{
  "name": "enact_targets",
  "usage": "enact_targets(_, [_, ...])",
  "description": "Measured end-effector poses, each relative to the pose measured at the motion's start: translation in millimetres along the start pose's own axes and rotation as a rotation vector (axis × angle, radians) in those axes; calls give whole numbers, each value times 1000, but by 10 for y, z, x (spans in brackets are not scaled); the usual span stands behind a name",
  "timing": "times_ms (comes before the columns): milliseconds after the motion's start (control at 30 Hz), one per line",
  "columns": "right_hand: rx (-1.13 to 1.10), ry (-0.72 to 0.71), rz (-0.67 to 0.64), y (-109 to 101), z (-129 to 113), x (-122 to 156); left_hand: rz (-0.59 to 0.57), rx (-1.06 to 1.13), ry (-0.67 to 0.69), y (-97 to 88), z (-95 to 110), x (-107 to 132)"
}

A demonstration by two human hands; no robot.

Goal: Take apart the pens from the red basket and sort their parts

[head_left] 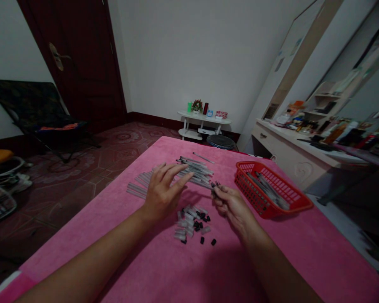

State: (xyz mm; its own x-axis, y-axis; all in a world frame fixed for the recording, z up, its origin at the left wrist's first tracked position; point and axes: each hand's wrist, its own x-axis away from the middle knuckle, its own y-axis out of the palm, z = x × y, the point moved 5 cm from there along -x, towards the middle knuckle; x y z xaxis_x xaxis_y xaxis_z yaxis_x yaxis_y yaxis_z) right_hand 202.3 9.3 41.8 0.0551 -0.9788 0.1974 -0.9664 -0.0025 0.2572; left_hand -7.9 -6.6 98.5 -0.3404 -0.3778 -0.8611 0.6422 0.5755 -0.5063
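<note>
My left hand (163,189) hovers with fingers spread and nothing in it, above the left part of the grey sticks. Several slim grey pen-like sticks (197,170), some dark-ended, lie in a loose pile past my hands. A flatter row of grey sticks (136,190) is partly covered by my left hand. My right hand (229,201) is closed at the right end of the pile, its thumb and fingers pinching small dark-tipped pieces (215,184); their full length is hidden. Nearer to me lie clear short tubes (186,223) mixed with little black caps (202,240).
A red plastic basket (290,202) holding several grey pens (268,189) stands right of my right hand. Pink cloth (139,261) covers the table. Beyond are a low white stand (189,114), a dark round stool (221,141), a cluttered dresser (290,145) and a folding chair (28,105).
</note>
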Motion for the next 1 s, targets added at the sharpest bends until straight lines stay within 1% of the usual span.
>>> enact_targets(100, [188, -41, 9, 1, -43, 29, -180, -60, 12, 118, 26, 20])
enact_targets(267, [340, -96, 16, 78, -117, 99, -376, -28, 16, 256, 59, 63])
enact_targets(367, [373, -128, 1, 170, -143, 139, -489, 17, -33, 299, 94, 90])
enact_targets(467, [427, -177, -5, 249, -185, 179, -597, 93, -124, 326, 107, 115])
enact_targets(533, [455, -230, 16, 264, -243, 210, -608, 150, -173, 323, 84, 112])
enact_targets(600, [446, -298, 81, 225, -331, 239, -572, 190, -201, 305, 17, 92])
enact_targets(700, [380, -421, 215, 78, -493, 266, -477, 218, -243, 266, -179, 58])
enact_targets(767, [305, -470, 266, -46, -584, 255, -429, 206, -297, 239, -358, 50])
enact_targets(900, [116, -426, 312, -305, -680, 186, -421, 173, -393, 199, -655, 56])
enact_targets(967, [78, -410, 342, -385, -705, 174, -421, 203, -441, 184, -718, 53])
enact_targets(1000, [79, -409, 345, -392, -709, 176, -429, 228, -457, 182, -715, 49])
